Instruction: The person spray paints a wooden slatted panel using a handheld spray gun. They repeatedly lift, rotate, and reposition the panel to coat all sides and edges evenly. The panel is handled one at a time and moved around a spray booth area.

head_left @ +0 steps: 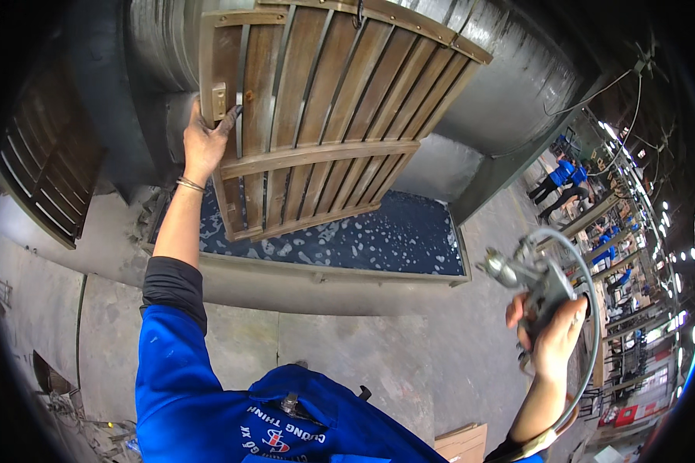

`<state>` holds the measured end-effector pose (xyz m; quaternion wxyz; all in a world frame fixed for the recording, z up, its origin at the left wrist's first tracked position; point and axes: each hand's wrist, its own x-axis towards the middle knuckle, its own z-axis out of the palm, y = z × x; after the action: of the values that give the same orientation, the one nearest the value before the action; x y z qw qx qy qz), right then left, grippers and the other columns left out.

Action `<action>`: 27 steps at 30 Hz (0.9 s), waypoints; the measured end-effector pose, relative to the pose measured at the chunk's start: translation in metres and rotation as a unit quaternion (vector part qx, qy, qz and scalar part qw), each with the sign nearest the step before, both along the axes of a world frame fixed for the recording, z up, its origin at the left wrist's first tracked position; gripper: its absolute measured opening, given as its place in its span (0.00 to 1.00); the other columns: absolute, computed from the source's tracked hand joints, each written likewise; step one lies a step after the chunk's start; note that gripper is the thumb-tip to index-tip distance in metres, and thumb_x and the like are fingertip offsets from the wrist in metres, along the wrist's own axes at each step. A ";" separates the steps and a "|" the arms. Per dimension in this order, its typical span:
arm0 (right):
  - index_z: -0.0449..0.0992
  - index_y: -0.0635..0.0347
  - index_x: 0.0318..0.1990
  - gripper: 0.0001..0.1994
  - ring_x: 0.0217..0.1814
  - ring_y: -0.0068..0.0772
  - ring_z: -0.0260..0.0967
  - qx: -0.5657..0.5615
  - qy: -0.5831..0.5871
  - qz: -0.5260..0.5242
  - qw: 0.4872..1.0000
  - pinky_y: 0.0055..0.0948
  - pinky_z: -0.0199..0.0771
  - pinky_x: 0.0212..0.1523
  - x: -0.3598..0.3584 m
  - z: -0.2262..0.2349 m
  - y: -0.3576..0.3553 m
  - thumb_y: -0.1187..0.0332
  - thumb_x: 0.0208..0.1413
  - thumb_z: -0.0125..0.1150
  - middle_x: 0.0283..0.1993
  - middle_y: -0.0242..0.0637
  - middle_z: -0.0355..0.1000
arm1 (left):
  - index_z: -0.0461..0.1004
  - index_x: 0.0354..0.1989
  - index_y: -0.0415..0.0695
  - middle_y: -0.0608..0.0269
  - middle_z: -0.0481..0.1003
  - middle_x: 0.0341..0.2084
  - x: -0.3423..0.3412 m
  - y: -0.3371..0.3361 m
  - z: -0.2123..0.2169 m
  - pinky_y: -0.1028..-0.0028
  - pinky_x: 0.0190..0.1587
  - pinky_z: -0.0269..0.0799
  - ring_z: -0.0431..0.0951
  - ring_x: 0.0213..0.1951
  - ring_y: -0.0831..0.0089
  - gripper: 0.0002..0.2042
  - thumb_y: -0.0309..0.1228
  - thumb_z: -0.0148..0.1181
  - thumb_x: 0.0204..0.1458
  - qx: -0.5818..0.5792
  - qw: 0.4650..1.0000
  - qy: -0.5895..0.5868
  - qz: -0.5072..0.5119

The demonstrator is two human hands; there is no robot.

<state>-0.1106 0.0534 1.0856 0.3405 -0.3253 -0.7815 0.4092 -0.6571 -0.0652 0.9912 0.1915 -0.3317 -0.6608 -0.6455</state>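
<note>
A brown slatted wooden panel (328, 92) hangs tilted from a dark hook (358, 15) at its top. My left hand (207, 143) is closed on the panel's left edge, the thumb lying across the front slat just below a small light block. Off to the right, my right hand (552, 336) is wrapped around the grip of a metal spray gun (544, 282), which is held apart from the panel. A grey hose (596, 309) loops from the gun down along my right forearm. No spray is visible.
Beneath the panel lies a long trough (347, 276) of dark, foam-flecked liquid (417, 231). Metal walls (510, 85) stand behind it. Another slatted panel (46, 170) is at the far left. People in blue (560, 181) work in the background right. Flat boards (462, 444) lie below.
</note>
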 end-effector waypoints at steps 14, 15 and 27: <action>0.76 0.55 0.34 0.28 0.17 0.16 0.68 0.106 -0.089 -0.146 0.980 0.18 0.51 0.12 -0.088 0.066 0.030 0.38 0.66 0.48 0.20 0.29 0.72 | 0.69 0.55 0.40 0.61 0.80 0.45 -0.025 0.002 -0.023 0.73 0.51 0.72 0.78 0.46 0.75 0.21 0.32 0.68 0.57 0.070 0.996 0.005 -0.060; 0.79 0.54 0.32 0.26 0.13 0.13 0.62 0.102 -0.067 -0.195 0.973 0.19 0.53 0.12 -0.082 0.064 0.036 0.40 0.66 0.52 0.17 0.26 0.72 | 0.69 0.55 0.40 0.60 0.80 0.45 -0.031 0.003 -0.023 0.74 0.52 0.71 0.78 0.47 0.75 0.20 0.32 0.68 0.57 0.066 0.996 0.013 -0.056; 0.73 0.65 0.44 0.27 0.17 0.17 0.62 0.041 -0.003 -0.332 0.942 0.19 0.57 0.16 0.008 -0.022 -0.001 0.44 0.71 0.43 0.20 0.34 0.72 | 0.75 0.45 0.39 0.63 0.80 0.40 -0.097 0.028 0.007 0.74 0.48 0.72 0.78 0.41 0.74 0.26 0.52 0.68 0.54 0.038 0.990 -0.117 -0.071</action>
<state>-0.1027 0.0526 1.0635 0.4673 -0.5532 -0.6467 0.2393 -0.7546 -0.0371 0.9978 0.0790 -0.2927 -0.6286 -0.7162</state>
